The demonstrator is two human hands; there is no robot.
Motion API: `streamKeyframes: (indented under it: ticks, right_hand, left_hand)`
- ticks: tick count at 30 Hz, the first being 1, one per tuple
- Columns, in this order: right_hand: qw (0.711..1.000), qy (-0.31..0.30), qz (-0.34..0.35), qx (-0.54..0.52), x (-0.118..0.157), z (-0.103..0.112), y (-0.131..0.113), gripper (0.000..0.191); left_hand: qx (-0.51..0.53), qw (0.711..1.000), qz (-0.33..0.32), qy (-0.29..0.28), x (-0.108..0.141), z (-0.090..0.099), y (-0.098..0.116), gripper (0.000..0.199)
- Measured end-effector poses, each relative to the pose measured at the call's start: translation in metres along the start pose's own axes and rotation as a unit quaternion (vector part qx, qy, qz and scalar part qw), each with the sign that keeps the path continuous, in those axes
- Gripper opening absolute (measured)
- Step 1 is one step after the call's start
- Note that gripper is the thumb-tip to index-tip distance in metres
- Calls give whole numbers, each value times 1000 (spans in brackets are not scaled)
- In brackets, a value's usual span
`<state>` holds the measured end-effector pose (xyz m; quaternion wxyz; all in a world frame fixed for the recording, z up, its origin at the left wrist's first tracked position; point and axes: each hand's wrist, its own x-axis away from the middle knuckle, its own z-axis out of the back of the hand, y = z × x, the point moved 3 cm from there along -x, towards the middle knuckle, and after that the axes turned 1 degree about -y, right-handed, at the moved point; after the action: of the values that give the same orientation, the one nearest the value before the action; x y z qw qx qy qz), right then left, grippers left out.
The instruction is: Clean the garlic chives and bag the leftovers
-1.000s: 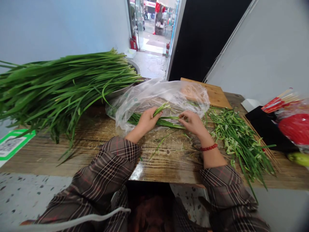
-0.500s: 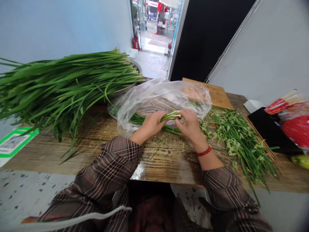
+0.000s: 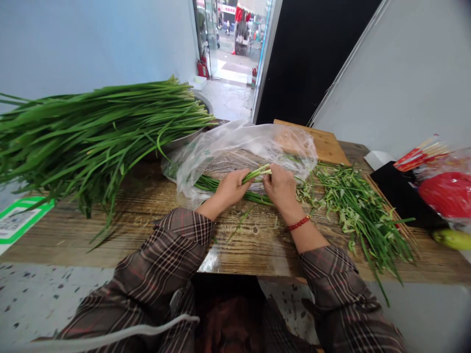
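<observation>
My left hand (image 3: 232,189) is closed around a small bunch of garlic chives (image 3: 258,173), whose pale ends point right. At those ends my right hand (image 3: 282,189) has its thumb and fingers pinched together; the fingertips partly hide what they grip. Beneath and behind both hands spreads a clear plastic bag (image 3: 241,131), with more green stalks lying at its front edge. To the left, a big heap of garlic chives (image 3: 125,115) rests on a metal basin (image 3: 184,140). Loose trimmed leaves and stalk bits (image 3: 353,198) are piled to the right.
A wooden board (image 3: 326,142) lies at the back of the wooden table (image 3: 250,250). On the right are a black box (image 3: 401,191), chopsticks in red wrappers (image 3: 415,156) and a red bagged item (image 3: 447,193). A green QR card (image 3: 27,220) sits far left.
My right hand has shifted slightly left along the pale chive ends. My left hand stays closed on the bunch. The whole view has swung slightly.
</observation>
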<state>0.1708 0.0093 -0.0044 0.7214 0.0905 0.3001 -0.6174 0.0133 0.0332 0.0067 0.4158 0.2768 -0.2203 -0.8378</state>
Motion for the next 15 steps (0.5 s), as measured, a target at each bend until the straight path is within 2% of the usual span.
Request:
streamKeyframes:
  ticks: [2,5,8,10,12,15]
  right_hand:
    - [998,28,-51,-28,0,1,16,11]
    - [984,72,-134,-93,2,7,53,20]
    - [981,59,-138,-120,3,14,77,34]
    - [987,36,-102,-123,1,18,77,27]
    - [985,19,-52,-161,-1,22,66,13]
    - [962,-23,-4,-273,-4,24,41,25]
  left_hand:
    - [12,1000,-5,12,1,3,0,26]
    - [34,999,5,41,3,9,0,27]
    - [46,998,15,44,3,11,-2,26]
    - [50,998,17,44,2,11,-3,25]
    - [51,997,20,48,2,11,-3,25]
    - [58,997,24,47,2,10,-4,23]
